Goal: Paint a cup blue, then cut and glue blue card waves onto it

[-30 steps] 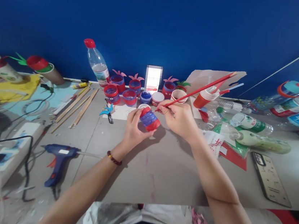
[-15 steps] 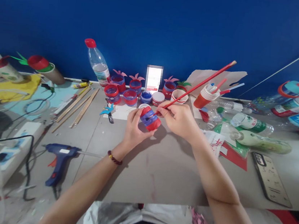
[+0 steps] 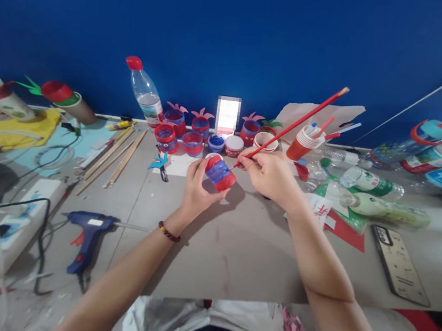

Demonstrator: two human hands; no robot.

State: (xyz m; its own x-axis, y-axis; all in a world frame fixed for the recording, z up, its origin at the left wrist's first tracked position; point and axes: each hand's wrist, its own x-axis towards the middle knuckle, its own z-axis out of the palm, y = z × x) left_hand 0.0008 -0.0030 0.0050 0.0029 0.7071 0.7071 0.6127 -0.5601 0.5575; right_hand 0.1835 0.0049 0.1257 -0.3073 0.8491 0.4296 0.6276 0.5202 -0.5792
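Tilted in my left hand (image 3: 197,192) is a small cup (image 3: 220,174) painted red with a blue-purple band round its middle. My fingers and thumb wrap its ends. My right hand (image 3: 266,172) pinches a long red paintbrush (image 3: 299,122) near its lower end, with the handle slanting up to the right. The brush tip is at the cup's right side; whether it touches cannot be made out. Behind the cup stand an open jar of blue paint (image 3: 216,143) and a jar with a pale lid (image 3: 233,145).
Several red-and-blue painted cups (image 3: 166,138) and a water bottle (image 3: 146,94) stand along the blue wall. A glue gun (image 3: 89,238) and wooden sticks (image 3: 114,160) lie left. Right are a red cup of pens (image 3: 303,143), plastic bottles (image 3: 374,182) and a phone (image 3: 400,265).
The cup has turned slightly in my left hand, and its blue band looks more filled in. My right hand and the brush have shifted a little to the right.
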